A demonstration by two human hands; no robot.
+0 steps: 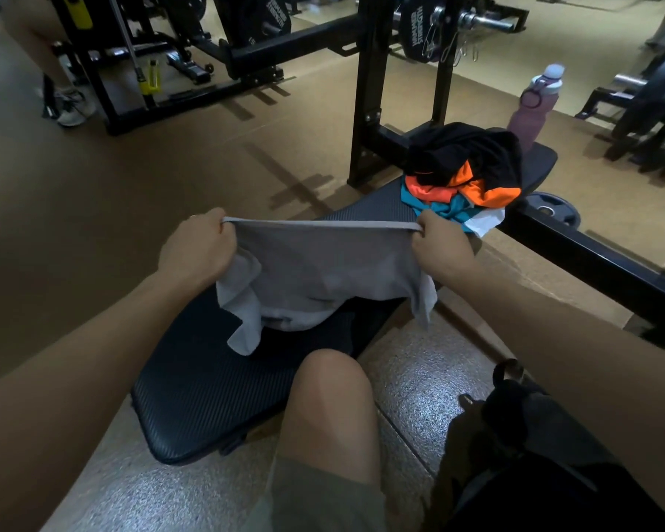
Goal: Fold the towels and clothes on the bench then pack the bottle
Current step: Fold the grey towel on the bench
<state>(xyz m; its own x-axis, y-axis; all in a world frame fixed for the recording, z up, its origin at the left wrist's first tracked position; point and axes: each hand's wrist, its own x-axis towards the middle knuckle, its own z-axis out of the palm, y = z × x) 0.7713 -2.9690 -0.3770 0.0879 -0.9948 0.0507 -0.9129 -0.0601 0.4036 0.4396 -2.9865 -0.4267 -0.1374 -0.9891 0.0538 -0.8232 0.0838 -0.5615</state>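
Overhead, from the head camera: left hand (194, 245) fisted tight on one top corner of a soft grey rectangular towel (319, 274), right hand (440, 241) pinched shut on the other corner. Top edge pulled taut between the two hands; lower part hanging loose below them, bunched and touching the black ribbed padded bench (204, 393). Just beyond the right hand, on the same bench, a crumpled heap of black, orange, teal and white clothes (463, 170). Farther past that heap, at the bench's far end, an upright mauve plastic bottle with a pale lid and loop strap (532, 109). Near the right forearm, low on the speckled floor (411, 382), a dark fabric bag (546, 447). Under the hands, a bare knee (331, 401).
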